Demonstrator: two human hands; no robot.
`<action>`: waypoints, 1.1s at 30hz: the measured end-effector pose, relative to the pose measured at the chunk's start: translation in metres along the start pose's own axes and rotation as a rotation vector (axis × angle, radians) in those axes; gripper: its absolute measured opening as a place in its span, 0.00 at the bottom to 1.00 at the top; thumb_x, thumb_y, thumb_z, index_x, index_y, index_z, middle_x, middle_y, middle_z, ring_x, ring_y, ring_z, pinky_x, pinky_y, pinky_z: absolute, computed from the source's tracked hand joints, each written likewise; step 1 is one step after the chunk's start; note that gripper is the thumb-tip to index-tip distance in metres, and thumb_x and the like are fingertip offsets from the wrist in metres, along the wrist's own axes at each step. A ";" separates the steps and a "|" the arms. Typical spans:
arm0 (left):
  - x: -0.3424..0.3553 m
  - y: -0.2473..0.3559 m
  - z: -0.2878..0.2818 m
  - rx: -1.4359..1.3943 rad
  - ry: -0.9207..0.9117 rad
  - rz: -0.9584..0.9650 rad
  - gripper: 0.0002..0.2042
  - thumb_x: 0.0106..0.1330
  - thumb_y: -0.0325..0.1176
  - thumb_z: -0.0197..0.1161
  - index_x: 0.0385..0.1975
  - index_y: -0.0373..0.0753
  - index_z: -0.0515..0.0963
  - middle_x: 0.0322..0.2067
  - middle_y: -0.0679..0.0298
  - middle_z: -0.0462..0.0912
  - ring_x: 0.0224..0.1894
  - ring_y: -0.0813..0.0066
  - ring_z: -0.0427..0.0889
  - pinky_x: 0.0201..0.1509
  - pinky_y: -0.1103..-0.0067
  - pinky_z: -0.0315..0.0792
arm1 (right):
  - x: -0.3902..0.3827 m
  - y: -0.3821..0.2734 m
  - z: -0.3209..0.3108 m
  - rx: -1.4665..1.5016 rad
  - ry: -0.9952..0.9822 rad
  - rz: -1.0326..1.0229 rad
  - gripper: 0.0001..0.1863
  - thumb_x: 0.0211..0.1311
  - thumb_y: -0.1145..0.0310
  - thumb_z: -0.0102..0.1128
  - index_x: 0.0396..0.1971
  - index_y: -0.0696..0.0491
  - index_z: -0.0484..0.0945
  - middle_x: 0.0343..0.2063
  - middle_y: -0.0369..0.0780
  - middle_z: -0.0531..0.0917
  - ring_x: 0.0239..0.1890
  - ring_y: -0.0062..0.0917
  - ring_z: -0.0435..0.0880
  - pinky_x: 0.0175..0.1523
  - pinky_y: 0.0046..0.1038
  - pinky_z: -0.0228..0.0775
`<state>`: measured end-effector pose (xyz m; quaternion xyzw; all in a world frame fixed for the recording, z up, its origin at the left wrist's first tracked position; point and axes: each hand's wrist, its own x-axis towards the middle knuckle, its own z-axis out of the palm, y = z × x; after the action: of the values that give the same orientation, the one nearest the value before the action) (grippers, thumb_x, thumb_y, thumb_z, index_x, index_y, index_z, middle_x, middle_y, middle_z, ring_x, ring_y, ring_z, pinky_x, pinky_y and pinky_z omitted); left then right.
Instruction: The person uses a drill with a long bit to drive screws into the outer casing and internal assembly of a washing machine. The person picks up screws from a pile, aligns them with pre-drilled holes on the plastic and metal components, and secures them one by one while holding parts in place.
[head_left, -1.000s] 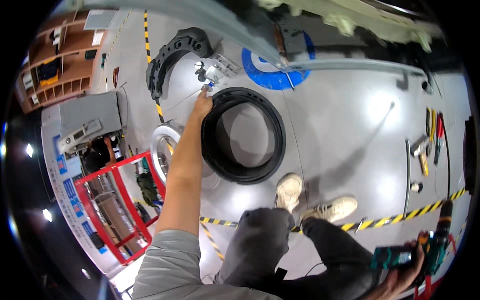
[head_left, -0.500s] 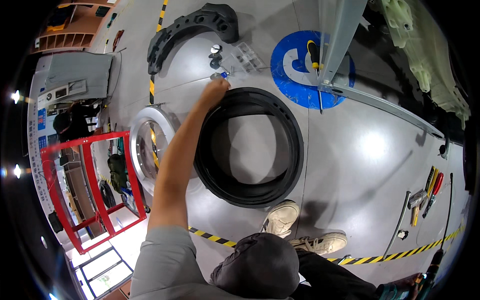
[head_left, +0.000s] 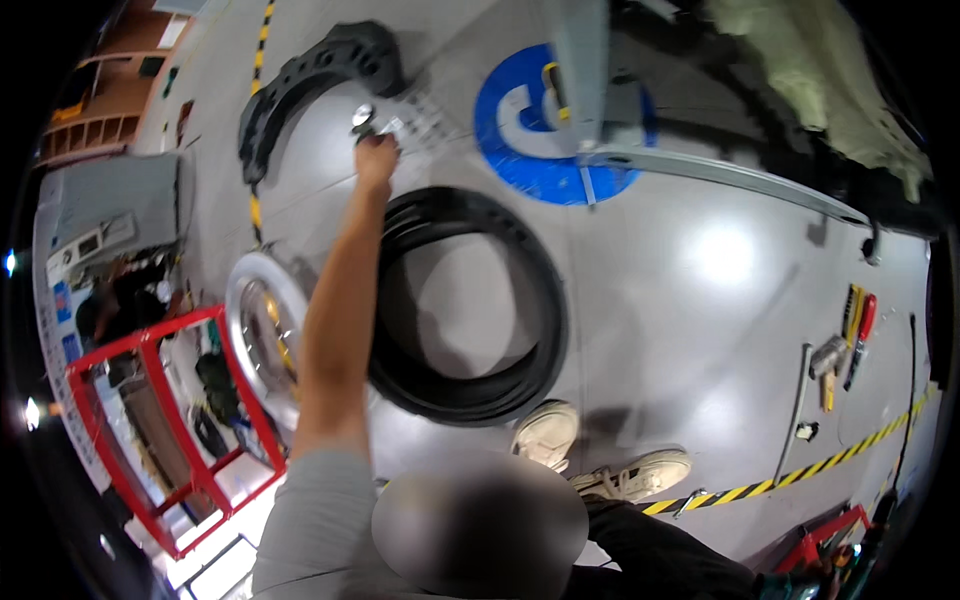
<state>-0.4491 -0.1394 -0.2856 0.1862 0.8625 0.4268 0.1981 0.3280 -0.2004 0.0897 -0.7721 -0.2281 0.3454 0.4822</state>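
My left hand (head_left: pixel 377 160) reaches forward over the floor, beyond a large black ring (head_left: pixel 548 345). Its blurred fingers look curled together among small round parts; what they hold, if anything, is hidden. A shiny round piece (head_left: pixel 363 114) lies just past the fingertips. To the right of the hand is a clear compartment box (head_left: pixel 425 122), smeared by motion. A thick, dark curved piece (head_left: pixel 325 62) with holes lies farther off to the left. My right hand is out of sight.
A silver-rimmed round door (head_left: pixel 240 310) and a red frame (head_left: pixel 150 370) stand left. Right are a metal frame (head_left: pixel 740 175), a yellow-handled screwdriver (head_left: pixel 556 92), a hammer (head_left: pixel 827 357) and red-handled pliers (head_left: pixel 866 318). My shoes (head_left: pixel 548 435) are beside the ring.
The view has shifted, so most floor objects sit farther left in it. My left hand has moved forward, closer to the small round parts.
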 end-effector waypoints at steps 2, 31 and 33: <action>-0.054 0.051 0.013 -0.199 -0.369 -0.056 0.12 0.67 0.40 0.57 0.32 0.36 0.76 0.22 0.70 0.75 0.24 0.85 0.70 0.28 0.84 0.64 | -0.004 -0.004 -0.008 0.108 -0.079 0.031 0.16 0.55 0.70 0.61 0.45 0.56 0.76 0.37 0.40 0.82 0.36 0.25 0.80 0.42 0.26 0.76; -0.422 0.296 0.308 -0.800 -1.443 -0.669 0.06 0.70 0.29 0.52 0.37 0.33 0.75 0.42 0.56 0.81 0.48 0.64 0.81 0.56 0.70 0.76 | 0.010 0.182 -0.055 0.423 -0.290 0.307 0.32 0.36 0.69 0.71 0.46 0.60 0.71 0.32 0.43 0.81 0.22 0.24 0.78 0.29 0.23 0.72; -0.437 0.299 0.322 -0.759 -1.463 -0.667 0.06 0.70 0.29 0.53 0.36 0.34 0.75 0.41 0.56 0.82 0.46 0.64 0.81 0.56 0.69 0.77 | 0.011 0.190 -0.064 0.417 -0.249 0.383 0.31 0.36 0.67 0.73 0.45 0.60 0.71 0.32 0.41 0.81 0.24 0.23 0.78 0.29 0.21 0.72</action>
<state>0.1300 0.0290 -0.1430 0.0730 0.3297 0.3781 0.8620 0.3876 -0.3125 -0.0665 -0.6371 -0.0601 0.5614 0.5247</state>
